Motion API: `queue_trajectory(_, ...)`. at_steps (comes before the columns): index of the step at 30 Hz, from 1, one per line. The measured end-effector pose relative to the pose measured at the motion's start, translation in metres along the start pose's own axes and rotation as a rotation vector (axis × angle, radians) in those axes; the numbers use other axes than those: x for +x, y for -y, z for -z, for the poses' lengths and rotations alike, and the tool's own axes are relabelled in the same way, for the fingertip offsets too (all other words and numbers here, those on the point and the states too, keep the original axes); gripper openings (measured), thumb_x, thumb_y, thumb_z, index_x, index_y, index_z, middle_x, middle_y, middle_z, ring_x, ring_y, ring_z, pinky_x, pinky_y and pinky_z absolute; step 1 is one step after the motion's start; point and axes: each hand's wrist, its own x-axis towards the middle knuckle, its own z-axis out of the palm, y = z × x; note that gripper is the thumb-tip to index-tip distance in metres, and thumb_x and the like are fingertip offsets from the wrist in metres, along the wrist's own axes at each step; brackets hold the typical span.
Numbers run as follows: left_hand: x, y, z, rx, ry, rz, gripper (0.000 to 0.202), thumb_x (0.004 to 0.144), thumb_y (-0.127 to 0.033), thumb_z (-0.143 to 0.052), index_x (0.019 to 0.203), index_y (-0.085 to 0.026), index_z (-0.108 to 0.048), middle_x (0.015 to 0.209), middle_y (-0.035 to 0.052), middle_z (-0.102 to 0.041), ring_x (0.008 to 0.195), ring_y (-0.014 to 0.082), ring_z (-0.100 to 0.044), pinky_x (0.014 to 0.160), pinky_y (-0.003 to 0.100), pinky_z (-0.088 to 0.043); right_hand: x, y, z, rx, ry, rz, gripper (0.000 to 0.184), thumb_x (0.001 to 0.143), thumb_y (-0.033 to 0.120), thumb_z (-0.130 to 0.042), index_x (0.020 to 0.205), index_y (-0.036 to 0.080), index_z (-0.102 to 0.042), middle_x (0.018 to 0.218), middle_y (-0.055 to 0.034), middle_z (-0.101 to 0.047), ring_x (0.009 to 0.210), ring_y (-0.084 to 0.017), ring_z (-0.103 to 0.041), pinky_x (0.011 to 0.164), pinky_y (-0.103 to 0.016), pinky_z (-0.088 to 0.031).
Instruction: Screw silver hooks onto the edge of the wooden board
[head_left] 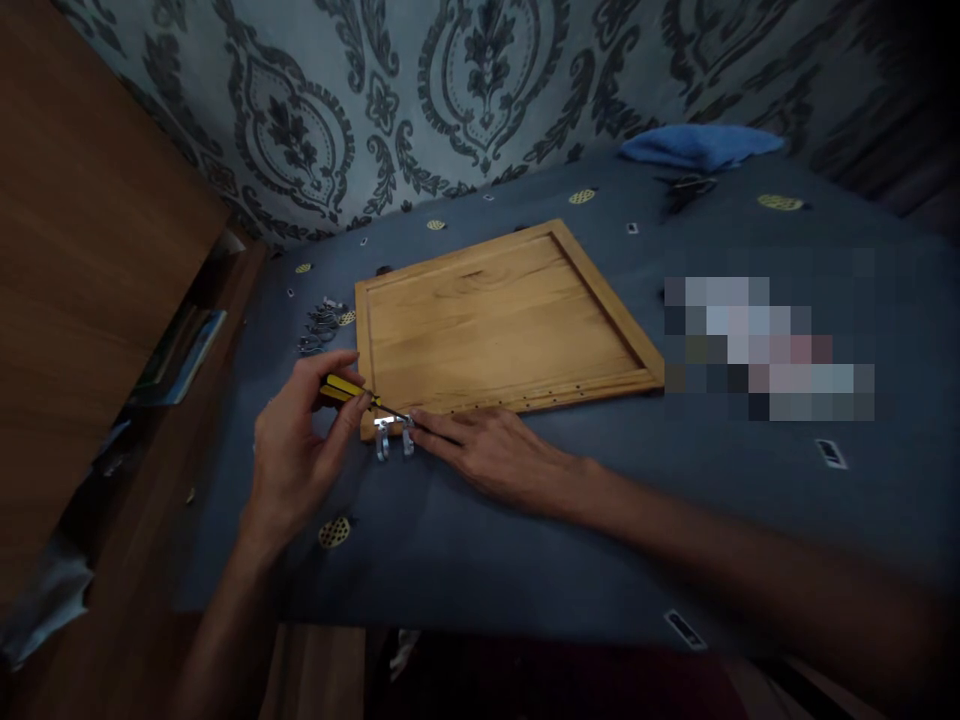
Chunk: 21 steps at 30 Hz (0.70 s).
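My left hand (304,430) grips a screwdriver (343,390) by its yellow and black handle. The shaft points right and down to a shiny metal hinge (395,424) at the near left corner of a framed wooden panel (480,330). Two curved metal parts of this hinge hang over the panel's edge. My right hand (499,452) lies along the panel's near edge with its fingers stretched out. Its fingertips meet the hinge beside the screwdriver's tip, and they hide part of it. The panel lies flat, with a row of small dark holes along its near edge.
Several small metal pieces (322,325) lie left of the panel on the dark patterned cloth (480,560). A blue cloth (701,146) sits at the back right, with a dark object (686,188) before it. Wooden furniture (90,250) borders the left; a patterned wall stands behind.
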Motion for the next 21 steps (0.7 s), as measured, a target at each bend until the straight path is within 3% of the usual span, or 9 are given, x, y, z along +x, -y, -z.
queue_trajectory(8, 0.004, -0.004, -0.009, 0.069, -0.046, -0.083, 0.026, 0.093, -0.023, -0.075, 0.119, -0.025, -0.069, 0.1, -0.0004, -0.07, 0.09, 0.0141, -0.069, 0.08, 0.024, -0.057, -0.001, -0.001, 0.001, 0.015, 0.013, -0.005, 0.058, 0.095, 0.004, -0.055, 0.151, 0.016, -0.054, 0.154, -0.0146, -0.058, 0.097, -0.025, -0.075, 0.075, -0.039, -0.062)
queue_trajectory(14, 0.002, -0.003, -0.012, 0.018, -0.091, -0.007, 0.042, 0.088, -0.03, -0.082, 0.127, -0.027, -0.067, 0.112, 0.0013, -0.073, 0.094, 0.0162, -0.071, 0.081, 0.026, -0.058, 0.001, 0.0, 0.002, 0.043, 0.008, -0.003, 0.057, 0.095, 0.003, -0.055, 0.15, 0.015, -0.054, 0.155, -0.0152, -0.057, 0.097, -0.025, -0.075, 0.076, -0.039, -0.062)
queue_trajectory(21, 0.008, -0.001, -0.006, -0.072, -0.029, 0.018, 0.035, 0.087, -0.027, -0.082, 0.121, -0.025, -0.072, 0.109, 0.0012, -0.075, 0.091, 0.0163, -0.073, 0.08, 0.026, -0.058, 0.0, -0.001, 0.002, 0.075, 0.031, -0.007, 0.058, 0.094, 0.003, -0.057, 0.15, 0.013, -0.053, 0.154, -0.0165, -0.057, 0.099, -0.026, -0.075, 0.077, -0.04, -0.061)
